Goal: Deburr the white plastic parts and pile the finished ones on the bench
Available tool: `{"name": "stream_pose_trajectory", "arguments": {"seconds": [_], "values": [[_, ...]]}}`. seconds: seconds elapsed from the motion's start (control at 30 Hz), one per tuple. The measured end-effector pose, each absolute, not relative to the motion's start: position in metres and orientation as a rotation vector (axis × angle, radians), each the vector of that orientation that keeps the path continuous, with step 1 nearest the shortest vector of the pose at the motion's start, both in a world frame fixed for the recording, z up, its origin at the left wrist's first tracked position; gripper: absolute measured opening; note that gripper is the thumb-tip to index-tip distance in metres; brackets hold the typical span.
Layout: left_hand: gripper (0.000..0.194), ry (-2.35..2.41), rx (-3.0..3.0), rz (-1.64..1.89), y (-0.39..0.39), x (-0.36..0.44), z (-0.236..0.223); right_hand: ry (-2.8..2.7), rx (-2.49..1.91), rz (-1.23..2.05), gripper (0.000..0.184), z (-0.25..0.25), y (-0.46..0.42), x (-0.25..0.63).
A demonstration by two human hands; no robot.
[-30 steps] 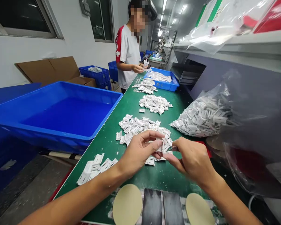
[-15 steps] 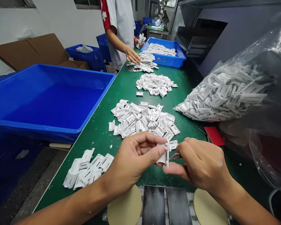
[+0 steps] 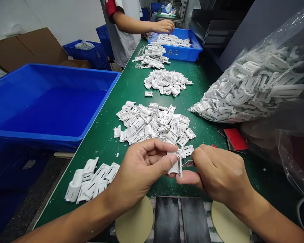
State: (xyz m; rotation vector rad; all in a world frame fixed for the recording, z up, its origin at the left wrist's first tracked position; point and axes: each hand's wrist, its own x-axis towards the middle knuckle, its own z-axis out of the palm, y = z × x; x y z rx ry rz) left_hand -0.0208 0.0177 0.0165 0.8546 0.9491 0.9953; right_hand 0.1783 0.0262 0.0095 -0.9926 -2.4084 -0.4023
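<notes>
Your left hand (image 3: pixel 144 167) pinches a white part (image 3: pixel 175 167), edge facing your right hand (image 3: pixel 219 173), likely so its gripped blade (image 3: pixel 188 163) reaches.

Part (image 3: pixel 174 167), centre: smooth plastic. Blade (image 3: pixel 188 163): smooth metal. Bag (image 3: pixel 288 37), right: glossy film. Box (image 3: pixel 38 44), upper left: matt cardboard.

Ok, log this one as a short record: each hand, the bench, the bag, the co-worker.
Left hand: pinches a small white part
Right hand: holds a blade-like tool close to the part
Bench: green, with heaps of similar parts
Bag: clear, holding white pieces, on the right
Co-worker: one hand by the far blue tray
</notes>
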Motion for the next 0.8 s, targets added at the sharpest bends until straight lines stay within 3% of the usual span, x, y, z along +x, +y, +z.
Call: {"name": "stream_pose_trajectory", "arguments": {"seconds": [0.8], "values": [[0.008,0.940,0.797,1.001,0.0187,-0.0192,0.0160,-2.379,-0.948,-0.383,0.054,0.0045,0.0235,0.1772]]}}
